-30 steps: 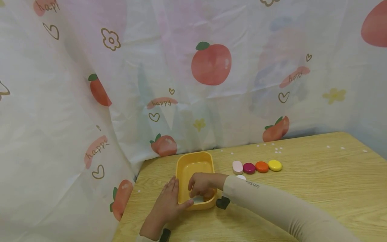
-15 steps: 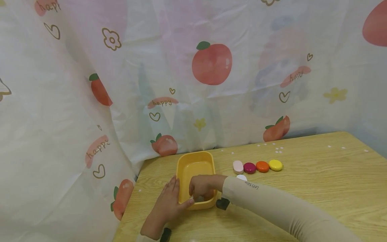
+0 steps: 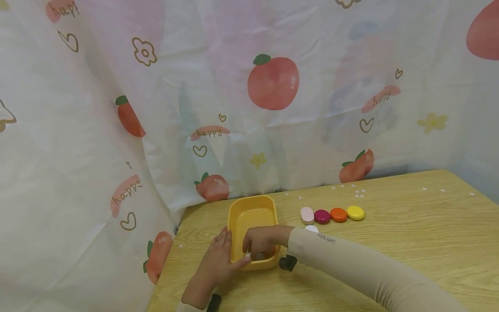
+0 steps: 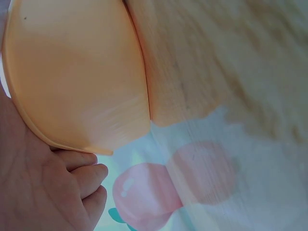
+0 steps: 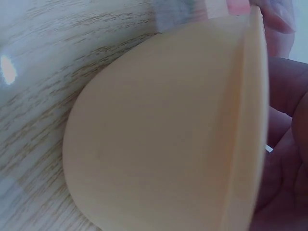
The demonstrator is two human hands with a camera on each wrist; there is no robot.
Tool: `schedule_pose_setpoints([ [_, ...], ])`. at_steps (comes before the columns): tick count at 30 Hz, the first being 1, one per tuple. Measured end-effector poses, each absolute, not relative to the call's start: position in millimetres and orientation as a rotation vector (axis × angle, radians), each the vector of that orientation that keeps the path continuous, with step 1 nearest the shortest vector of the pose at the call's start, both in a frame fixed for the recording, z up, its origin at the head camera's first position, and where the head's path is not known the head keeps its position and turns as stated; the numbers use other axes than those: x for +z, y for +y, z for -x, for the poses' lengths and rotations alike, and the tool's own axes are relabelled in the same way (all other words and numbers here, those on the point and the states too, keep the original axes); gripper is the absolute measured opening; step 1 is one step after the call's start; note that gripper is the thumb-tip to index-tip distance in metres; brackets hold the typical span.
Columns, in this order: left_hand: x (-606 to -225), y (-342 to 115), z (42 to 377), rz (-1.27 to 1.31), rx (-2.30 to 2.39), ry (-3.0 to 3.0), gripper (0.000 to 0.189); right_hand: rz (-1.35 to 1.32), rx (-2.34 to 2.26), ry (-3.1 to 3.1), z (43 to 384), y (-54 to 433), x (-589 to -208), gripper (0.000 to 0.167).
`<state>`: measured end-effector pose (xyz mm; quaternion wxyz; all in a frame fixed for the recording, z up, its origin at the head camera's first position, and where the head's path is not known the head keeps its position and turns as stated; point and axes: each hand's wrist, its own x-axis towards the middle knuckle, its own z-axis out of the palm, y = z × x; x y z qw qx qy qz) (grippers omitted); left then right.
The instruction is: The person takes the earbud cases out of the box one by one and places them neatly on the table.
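Note:
A yellow open-topped box (image 3: 253, 203) stands on the table. My left hand (image 3: 214, 262) lies along its left wall, fingers nearly straight against the outside and thumb at the near rim. The left wrist view shows that hand (image 4: 43, 178) right beside the rim. My right hand (image 3: 261, 238) reaches down into the near end of the box with bent fingers. It seems to pinch a small whitish piece (image 3: 260, 256), mostly hidden by the hand. In the right wrist view, the box wall (image 5: 159, 130) covers much of the fingers (image 5: 286, 82).
Right of the box, a row holds a pale pink oblong piece (image 3: 307, 215), a magenta one (image 3: 322, 216), an orange one (image 3: 338, 215) and a yellow one (image 3: 355, 212). A white piece (image 3: 311, 228) sits partly behind my right sleeve. A fruit-print curtain (image 3: 273, 143) hangs behind the table.
My right hand has dipped slightly lower inside the box, and less of the whitish piece shows than one second ago. The left hand, the box and the coloured row stay put.

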<state>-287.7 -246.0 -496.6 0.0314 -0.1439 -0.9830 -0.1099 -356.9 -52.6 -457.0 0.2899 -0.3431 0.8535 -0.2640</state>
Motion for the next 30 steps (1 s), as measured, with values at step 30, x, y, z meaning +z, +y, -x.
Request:
schedule_pose_setpoints([
  [30, -493.6, -245.0, 286.0, 0.447, -0.369, -3.036, 0.11, 0.958, -0.703, 2.304, 356.5, -51.7, -450.3, 0.013],
])
